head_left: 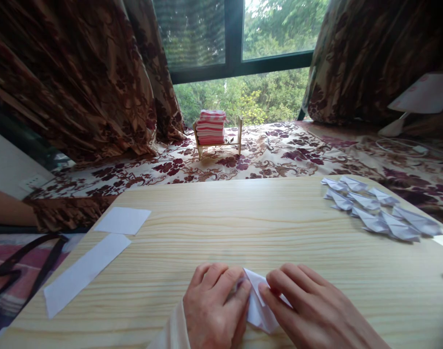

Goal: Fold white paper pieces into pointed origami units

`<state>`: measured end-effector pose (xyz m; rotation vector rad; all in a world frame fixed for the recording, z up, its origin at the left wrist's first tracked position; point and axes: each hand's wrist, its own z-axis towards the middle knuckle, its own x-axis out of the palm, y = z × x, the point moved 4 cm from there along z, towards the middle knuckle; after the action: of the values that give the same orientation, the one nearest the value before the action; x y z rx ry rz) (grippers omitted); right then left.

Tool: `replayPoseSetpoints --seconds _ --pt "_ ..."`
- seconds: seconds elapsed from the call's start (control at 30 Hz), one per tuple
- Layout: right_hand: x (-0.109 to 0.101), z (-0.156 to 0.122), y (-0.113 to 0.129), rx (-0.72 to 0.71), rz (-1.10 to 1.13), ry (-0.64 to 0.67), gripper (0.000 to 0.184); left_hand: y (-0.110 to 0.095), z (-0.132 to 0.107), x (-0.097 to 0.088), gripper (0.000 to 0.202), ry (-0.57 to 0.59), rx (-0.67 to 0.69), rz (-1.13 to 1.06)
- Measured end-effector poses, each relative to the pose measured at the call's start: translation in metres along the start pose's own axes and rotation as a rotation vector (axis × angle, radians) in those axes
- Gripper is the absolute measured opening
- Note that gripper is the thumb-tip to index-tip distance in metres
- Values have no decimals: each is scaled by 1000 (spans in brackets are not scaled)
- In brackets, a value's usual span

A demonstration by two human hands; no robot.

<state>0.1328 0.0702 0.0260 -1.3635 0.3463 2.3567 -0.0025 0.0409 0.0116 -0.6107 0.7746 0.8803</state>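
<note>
A folded piece of white paper (258, 308) lies near the table's front edge, between my two hands. My left hand (217, 303) grips its left side, thumb and fingers pressed together. On the paper's right side my right hand (305, 300) is closed, with thumb and curled fingers at the fold. Parts of the paper are covered by both hands. Several folded white paper pieces (374, 206) sit in rows at the table's far right. At the left lie a flat white paper sheet (123, 220) and a long white paper strip (85, 276).
The light wooden table (221, 218) stands before a window ledge with a floral cloth (279, 152). On the ledge, a small wooden rack (239, 135) holds a stack of pink-and-white striped cloths (211, 127). A white lamp (421, 94) stands at the right, between dark floral curtains (108, 63).
</note>
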Motion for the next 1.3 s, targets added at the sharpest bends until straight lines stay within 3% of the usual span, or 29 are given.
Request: replayPoseSetpoints --seconds 0.23,0.83,1.3 --pt "0 -1 2 -16 -6 -16 38 0 0 1 19 35 -23 -49" --pt "1 -1 7 -54 15 -90 44 1 -1 3 20 -25 -28 -48" --pt "5 -4 5 -52 63 -28 42 -2 -1 1 21 -21 -47 -53"
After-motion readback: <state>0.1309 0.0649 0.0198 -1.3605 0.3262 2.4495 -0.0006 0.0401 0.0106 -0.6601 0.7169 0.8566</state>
